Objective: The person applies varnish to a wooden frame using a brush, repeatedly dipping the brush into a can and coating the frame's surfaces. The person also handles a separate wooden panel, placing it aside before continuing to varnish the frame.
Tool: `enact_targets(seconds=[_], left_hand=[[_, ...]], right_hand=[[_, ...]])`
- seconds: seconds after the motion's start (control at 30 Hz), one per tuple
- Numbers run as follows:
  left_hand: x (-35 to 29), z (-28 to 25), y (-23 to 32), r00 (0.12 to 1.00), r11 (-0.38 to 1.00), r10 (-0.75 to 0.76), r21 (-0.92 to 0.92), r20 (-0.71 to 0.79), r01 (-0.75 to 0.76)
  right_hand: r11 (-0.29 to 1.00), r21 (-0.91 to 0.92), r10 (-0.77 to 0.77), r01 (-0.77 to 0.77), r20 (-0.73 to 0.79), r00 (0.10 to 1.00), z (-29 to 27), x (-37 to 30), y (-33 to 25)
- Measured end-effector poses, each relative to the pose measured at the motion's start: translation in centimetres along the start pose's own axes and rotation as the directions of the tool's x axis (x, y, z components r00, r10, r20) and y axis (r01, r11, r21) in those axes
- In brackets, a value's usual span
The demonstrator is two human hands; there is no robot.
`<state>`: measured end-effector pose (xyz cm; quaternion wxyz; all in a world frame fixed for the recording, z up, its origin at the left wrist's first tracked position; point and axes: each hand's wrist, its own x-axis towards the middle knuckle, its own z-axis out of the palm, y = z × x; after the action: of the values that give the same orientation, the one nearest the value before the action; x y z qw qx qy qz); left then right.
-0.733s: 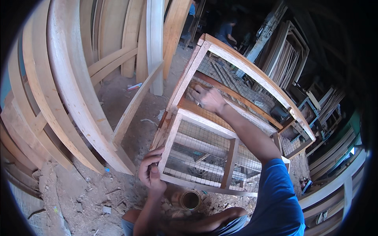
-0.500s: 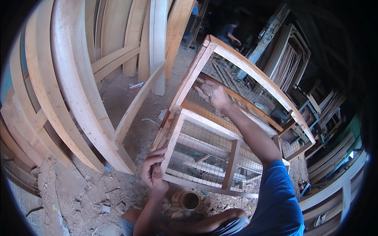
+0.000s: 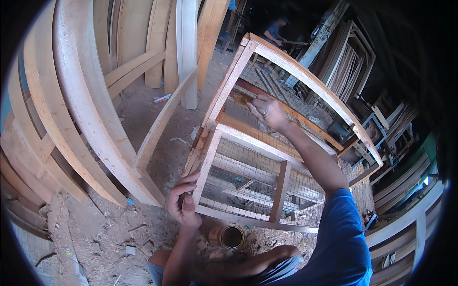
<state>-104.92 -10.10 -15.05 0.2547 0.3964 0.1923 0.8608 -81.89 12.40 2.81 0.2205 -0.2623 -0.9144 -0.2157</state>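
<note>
A pale, brown-edged wooden frame with square-gridded wire mesh slants over the littered floor, its lower-left edge gripped by the left hand, the right hand curled, around what I cannot tell.

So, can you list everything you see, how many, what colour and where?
wooden frame: one, pale and reddish-brown, centre
wire mesh: count unclear, greyish, across the frame's openings
leaning planks: many, pale tan, left
slim object: one, white with red and blue, ground left of frame
open tin: one, brassy, by the legs
weathered post: one, whitish, behind frame
stacked wooden frames: several, brownish, background right
timber pieces: several, pale, right edge
ground: one, dusty brown, below
co-worker: one clearly seen, dark shirt, background
blue sleeve: one, lower right
legs: two, greyish-blue shorts, bottom
left hand: one, bare, frame's lower left edge
right hand: one, ringed, upper opening
</note>
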Motion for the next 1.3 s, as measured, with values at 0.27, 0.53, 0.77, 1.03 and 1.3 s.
enact_targets(seconds=[0.27,0.53,0.77,1.03,1.3], left_hand=[[-0.2,0.0,-0.1,1.0,1.0,-0.013,-0.013,-0.01,0.013],[-0.1,0.1,-0.4,1.0,1.0,0.012,-0.005,-0.012,-0.012],[-0.3,0.2,-0.7,0.999,1.0,0.002,-0.015,-0.034,-0.002],[-0.2,-0.4,-0.5,1.0,1.0,0.013,-0.016,0.021,-0.013],[-0.2,0.0,-0.2,1.0,1.0,0.001,-0.006,0.002,-0.001]], right_hand=[[0.955,-0.26,-0.035,0.141,0.374,0.927,-4.7,-8.7,2.8],[0.901,-0.421,0.305,-0.11,0.43,0.85,-9.2,-12.6,1.4],[0.929,-0.303,0.332,-0.212,0.432,0.839,-5.0,-2.8,1.6],[0.997,-0.056,-0.039,0.053,0.227,0.973,0.0,4.1,-1.5],[0.97,-0.231,0.005,0.081,0.349,0.937,-4.7,-8.0,2.4]])
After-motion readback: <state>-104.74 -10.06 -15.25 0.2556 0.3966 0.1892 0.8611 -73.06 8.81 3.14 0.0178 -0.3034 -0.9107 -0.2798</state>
